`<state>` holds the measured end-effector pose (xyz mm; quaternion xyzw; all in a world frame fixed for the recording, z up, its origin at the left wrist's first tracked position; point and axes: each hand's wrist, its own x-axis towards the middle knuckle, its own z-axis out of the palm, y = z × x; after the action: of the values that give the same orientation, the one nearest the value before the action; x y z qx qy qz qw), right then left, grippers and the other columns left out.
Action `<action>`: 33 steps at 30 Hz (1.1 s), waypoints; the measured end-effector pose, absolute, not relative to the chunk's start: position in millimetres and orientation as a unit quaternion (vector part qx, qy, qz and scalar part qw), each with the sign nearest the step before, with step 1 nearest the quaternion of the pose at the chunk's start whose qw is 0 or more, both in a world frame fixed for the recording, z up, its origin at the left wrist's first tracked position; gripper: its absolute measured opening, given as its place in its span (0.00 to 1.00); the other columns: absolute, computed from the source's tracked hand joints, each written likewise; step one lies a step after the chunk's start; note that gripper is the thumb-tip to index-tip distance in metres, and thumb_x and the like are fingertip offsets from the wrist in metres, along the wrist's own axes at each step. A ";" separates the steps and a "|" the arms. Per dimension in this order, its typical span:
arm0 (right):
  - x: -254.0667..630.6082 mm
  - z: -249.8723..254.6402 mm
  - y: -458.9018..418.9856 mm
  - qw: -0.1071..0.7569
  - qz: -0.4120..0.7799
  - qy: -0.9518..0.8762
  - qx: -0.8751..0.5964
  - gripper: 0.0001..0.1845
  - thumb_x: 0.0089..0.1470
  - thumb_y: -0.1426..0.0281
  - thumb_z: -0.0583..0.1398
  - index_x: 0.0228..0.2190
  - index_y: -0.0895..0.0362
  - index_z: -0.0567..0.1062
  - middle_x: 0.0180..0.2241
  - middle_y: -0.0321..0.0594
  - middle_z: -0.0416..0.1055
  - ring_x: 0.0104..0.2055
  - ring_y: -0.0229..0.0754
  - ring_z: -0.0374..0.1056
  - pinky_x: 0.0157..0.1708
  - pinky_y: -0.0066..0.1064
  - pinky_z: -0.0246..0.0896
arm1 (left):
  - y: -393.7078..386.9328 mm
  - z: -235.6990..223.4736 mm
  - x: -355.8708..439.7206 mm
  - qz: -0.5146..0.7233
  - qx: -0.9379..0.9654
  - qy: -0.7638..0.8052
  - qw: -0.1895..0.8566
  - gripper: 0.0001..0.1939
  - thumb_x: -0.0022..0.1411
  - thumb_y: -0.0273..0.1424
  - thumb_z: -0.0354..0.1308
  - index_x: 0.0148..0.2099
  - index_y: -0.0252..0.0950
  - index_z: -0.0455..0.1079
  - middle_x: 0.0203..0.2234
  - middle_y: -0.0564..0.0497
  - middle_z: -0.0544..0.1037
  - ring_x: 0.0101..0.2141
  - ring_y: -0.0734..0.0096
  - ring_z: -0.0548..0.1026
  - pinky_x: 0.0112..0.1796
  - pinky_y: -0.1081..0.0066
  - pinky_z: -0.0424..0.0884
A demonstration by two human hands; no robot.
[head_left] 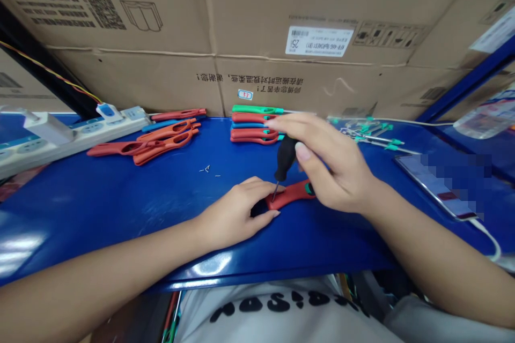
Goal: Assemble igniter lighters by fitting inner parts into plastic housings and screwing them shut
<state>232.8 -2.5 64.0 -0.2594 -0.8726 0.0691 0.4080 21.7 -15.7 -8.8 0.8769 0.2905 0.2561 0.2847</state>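
My left hand (237, 211) lies on the blue table, fingers closed around the near end of a red plastic handle (292, 194) with a green button. My right hand (322, 163) grips a black-handled screwdriver (285, 158) held almost upright, its thin tip touching the red handle close to my left fingers. A few tiny screws (207, 170) lie loose on the table just left of my hands.
A heap of red handle halves (161, 139) lies at the back left beside a white power strip (72, 131). Stacked red, blue and green handles (253, 124) sit at the back centre. Green-tipped metal parts (376, 133) and a phone (436, 185) lie to the right. Cardboard boxes (257, 32) wall the back.
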 end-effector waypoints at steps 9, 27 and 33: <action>235.8 60.6 -1.4 0.415 -0.036 -0.872 -0.258 0.14 0.63 0.59 0.59 0.45 0.53 0.76 0.37 0.41 0.76 0.37 0.44 0.73 0.36 0.35 0.70 | -15.6 -9.3 22.0 0.250 0.876 0.298 0.284 0.18 0.67 0.30 0.59 0.58 0.37 0.70 0.47 0.45 0.79 0.48 0.60 0.75 0.51 0.58 0.72; 230.4 64.9 -2.2 0.422 0.135 -0.861 -0.247 0.12 0.66 0.69 0.55 0.48 0.54 0.75 0.42 0.41 0.78 0.34 0.38 0.74 0.36 0.32 0.72 | -17.3 -8.3 23.1 0.253 0.875 0.302 0.280 0.18 0.66 0.28 0.60 0.58 0.37 0.69 0.48 0.46 0.79 0.48 0.61 0.75 0.51 0.59 0.72; 232.5 63.8 -5.4 0.403 -0.017 -0.888 -0.221 0.11 0.63 0.64 0.60 0.45 0.55 0.76 0.42 0.42 0.79 0.41 0.43 0.74 0.38 0.33 0.71 | -18.3 -9.2 23.3 0.243 0.879 0.311 0.267 0.14 0.66 0.29 0.60 0.54 0.37 0.72 0.44 0.46 0.80 0.45 0.59 0.76 0.48 0.59 0.73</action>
<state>232.5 -5.4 63.8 -0.2209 -0.8881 -0.0175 0.4028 23.3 -18.3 -9.2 0.8794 0.3109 0.2428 0.2665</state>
